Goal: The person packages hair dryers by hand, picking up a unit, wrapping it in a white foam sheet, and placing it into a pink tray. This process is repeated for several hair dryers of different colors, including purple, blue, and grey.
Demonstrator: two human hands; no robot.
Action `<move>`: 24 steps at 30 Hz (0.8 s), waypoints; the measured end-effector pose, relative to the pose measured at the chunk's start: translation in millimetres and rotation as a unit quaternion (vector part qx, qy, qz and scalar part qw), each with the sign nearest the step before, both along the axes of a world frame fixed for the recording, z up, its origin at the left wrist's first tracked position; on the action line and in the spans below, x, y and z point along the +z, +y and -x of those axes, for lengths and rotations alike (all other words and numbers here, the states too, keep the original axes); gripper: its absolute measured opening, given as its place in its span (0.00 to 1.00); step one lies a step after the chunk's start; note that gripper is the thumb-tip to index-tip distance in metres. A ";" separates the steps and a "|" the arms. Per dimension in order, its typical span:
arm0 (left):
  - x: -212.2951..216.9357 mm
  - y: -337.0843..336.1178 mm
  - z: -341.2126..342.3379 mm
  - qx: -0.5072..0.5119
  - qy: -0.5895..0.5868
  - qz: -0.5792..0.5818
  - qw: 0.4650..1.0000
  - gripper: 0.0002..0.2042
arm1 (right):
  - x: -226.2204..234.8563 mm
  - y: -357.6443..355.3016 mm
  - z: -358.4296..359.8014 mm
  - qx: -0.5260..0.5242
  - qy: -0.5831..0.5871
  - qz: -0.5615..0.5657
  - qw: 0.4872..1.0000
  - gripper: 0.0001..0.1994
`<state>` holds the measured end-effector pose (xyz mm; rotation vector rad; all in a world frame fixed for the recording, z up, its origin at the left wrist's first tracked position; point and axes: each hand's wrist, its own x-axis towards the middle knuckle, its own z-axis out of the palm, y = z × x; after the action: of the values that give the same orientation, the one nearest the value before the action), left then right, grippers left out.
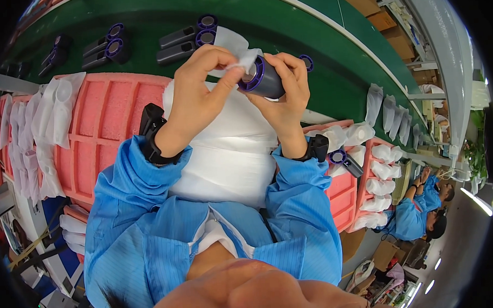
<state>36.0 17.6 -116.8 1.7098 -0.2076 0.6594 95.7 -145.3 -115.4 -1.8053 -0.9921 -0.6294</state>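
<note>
In my right hand (287, 86) is a dark grey hair dryer (268, 87), its round purple-rimmed end turned toward my left hand. My right fingers wrap around its barrel; its handle cannot be made out. My left hand (205, 87) pinches a thin white sheet or bag (248, 59) at that round end, thumb against forefinger. Part of this white wrap stands up behind my left fingers. Below both hands, close to my body, lies a stack of white foam bags (227, 155).
Several more dark hair dryers (178, 44) lie on the green table (141, 21) ahead. Pink compartment trays (99, 127) flank me; wrapped white pieces (52, 115) drape over the left one. One unwrapped hair dryer (343, 159) rests on the right tray. Co-workers (417, 210) sit far right.
</note>
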 end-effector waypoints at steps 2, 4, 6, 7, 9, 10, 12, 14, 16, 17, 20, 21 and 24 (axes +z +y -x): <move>4.1 0.1 1.4 -0.033 0.033 0.118 0.992 0.08 | 0.2 0.5 0.3 0.005 0.002 -0.005 1.000 0.32; 8.5 -0.5 3.6 -0.099 0.097 0.346 0.928 0.07 | 4.4 0.4 0.7 -0.013 -0.016 -0.026 0.999 0.32; 6.4 -1.7 4.8 -0.137 0.103 0.367 0.914 0.07 | 5.9 -2.1 0.3 -0.024 -0.026 -0.035 0.999 0.32; 4.8 -2.2 5.4 -0.174 0.109 0.388 0.899 0.08 | 5.3 -4.3 -0.2 -0.023 -0.048 -0.023 0.998 0.32; 6.6 -3.2 7.4 -0.211 0.115 0.407 0.881 0.08 | 4.5 -8.2 -0.7 -0.021 -0.090 0.000 0.996 0.34; 10.5 -3.0 9.8 -0.191 0.109 0.398 0.891 0.07 | 3.8 -7.3 1.5 -0.023 -0.088 0.000 0.996 0.34; 16.4 -4.6 15.3 -0.150 0.095 0.379 0.908 0.05 | 3.6 -0.8 9.0 -0.001 -0.091 0.058 0.994 0.34; 15.8 -14.3 23.0 -0.103 0.062 0.241 0.963 0.06 | 4.3 -1.1 10.9 0.008 -0.091 0.087 0.992 0.35; 13.8 -24.3 28.5 0.001 -0.015 -0.047 0.999 0.11 | 6.7 -2.1 7.5 -0.010 -0.056 0.055 0.997 0.36; 9.6 -28.0 29.4 0.004 -0.014 -0.048 0.999 0.11 | 7.8 -2.0 6.0 -0.015 -0.039 0.038 0.998 0.36; -3.7 -40.2 29.9 -0.007 -0.120 -0.160 0.980 0.25 | 8.7 -6.2 3.6 -0.068 -0.057 0.037 0.995 0.36; 0.1 -41.4 28.7 -0.008 -0.120 -0.160 0.980 0.25 | 8.0 -7.9 3.4 -0.098 -0.067 0.037 0.992 0.37; 15.1 -39.6 25.7 0.036 -0.030 -0.171 0.984 0.30 | 4.8 -4.2 8.2 -0.121 -0.025 0.033 0.992 0.37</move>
<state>10.3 -22.1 -101.7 2.0356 -0.3164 0.7614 87.4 -149.5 -110.5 -1.9947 -0.8421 -0.8025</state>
